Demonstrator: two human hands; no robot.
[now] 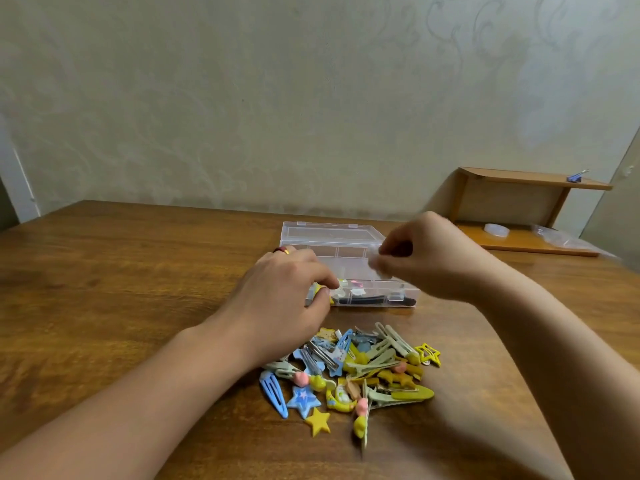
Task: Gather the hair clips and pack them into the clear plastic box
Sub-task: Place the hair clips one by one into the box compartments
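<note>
At the centre of the frame the left hand (287, 292) curls its fingers at the near left corner of the clear plastic box (349, 268), thumb and fingertips pinching a small yellow clip (320, 292) right at the box's front edge. Just right of centre, the right hand (429, 254) hovers over the box's right side with fingers drawn together around a small pale clip (375, 263), which is blurred, so its shape is unclear. The box stands open, lid (332, 232) tilted back toward the wall, with a few clips, one dark, already lying along its front compartments. Below it, in the lower centre, a loose pile of hair clips (353, 372) in yellow, blue and pale green lies on the wooden table (121, 289). At the right edge a small wooden shelf (519, 202) stands against the wall.
</note>
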